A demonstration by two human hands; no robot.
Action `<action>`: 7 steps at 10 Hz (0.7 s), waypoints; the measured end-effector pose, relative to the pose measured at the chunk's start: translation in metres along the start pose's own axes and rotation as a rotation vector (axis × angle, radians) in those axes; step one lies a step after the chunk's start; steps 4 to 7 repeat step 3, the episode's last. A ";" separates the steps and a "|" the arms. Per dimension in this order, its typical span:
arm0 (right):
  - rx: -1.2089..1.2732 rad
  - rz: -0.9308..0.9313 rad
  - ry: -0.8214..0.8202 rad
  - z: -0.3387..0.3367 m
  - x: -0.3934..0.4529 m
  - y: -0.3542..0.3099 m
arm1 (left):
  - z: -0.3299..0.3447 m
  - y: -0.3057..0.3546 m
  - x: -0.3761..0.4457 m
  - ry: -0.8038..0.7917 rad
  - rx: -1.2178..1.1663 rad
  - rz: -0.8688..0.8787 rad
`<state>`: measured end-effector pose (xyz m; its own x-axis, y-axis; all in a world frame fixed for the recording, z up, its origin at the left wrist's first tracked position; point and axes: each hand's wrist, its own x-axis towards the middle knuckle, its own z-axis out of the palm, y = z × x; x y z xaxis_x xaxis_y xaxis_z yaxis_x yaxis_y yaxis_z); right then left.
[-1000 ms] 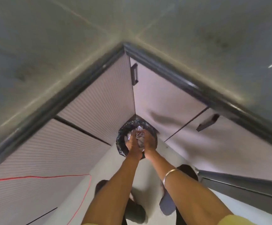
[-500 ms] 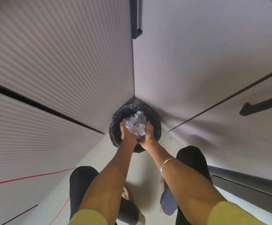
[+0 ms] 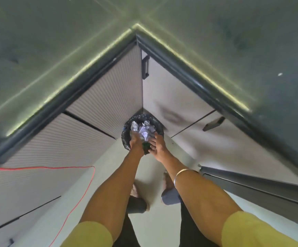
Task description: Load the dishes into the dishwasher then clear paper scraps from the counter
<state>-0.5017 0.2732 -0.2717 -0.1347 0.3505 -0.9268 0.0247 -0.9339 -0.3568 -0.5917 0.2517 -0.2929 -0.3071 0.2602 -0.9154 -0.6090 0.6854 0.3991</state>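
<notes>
A round bin with a black liner (image 3: 126,139) stands on the floor in the corner under the counter. White crumpled paper scraps (image 3: 144,130) lie inside it. My left hand (image 3: 135,142) hangs over the bin's near rim with its fingers pointing down into the bin, holding nothing that I can see. Beside it, my right hand (image 3: 156,145) is over the near right rim, fingers spread and empty. The two hands are a little apart.
The dark counter (image 3: 215,41) wraps round the corner above pale cabinet doors with black handles (image 3: 145,67). A red cable (image 3: 84,186) trails across the left cabinets and the floor. A dark grey panel (image 3: 251,186) juts out low on the right. My feet stand just behind the bin.
My hands held a cupped heap of paper scraps together over the bin; now they have parted and the scraps lie in the bin. The view has tilted back up to the counter.
</notes>
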 end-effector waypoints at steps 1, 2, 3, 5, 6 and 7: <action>-0.240 -0.108 0.051 0.005 -0.061 -0.025 | -0.009 0.014 -0.045 0.081 0.359 0.131; -0.484 -0.218 0.090 0.005 -0.113 -0.047 | -0.013 0.041 -0.142 0.053 0.686 0.285; -0.702 -0.317 0.104 0.003 -0.152 -0.063 | -0.021 0.055 -0.195 0.034 0.890 0.323; -0.702 -0.317 0.104 0.003 -0.152 -0.063 | -0.021 0.055 -0.195 0.034 0.890 0.323; -0.702 -0.317 0.104 0.003 -0.152 -0.063 | -0.021 0.055 -0.195 0.034 0.890 0.323; -0.702 -0.317 0.104 0.003 -0.152 -0.063 | -0.021 0.055 -0.195 0.034 0.890 0.323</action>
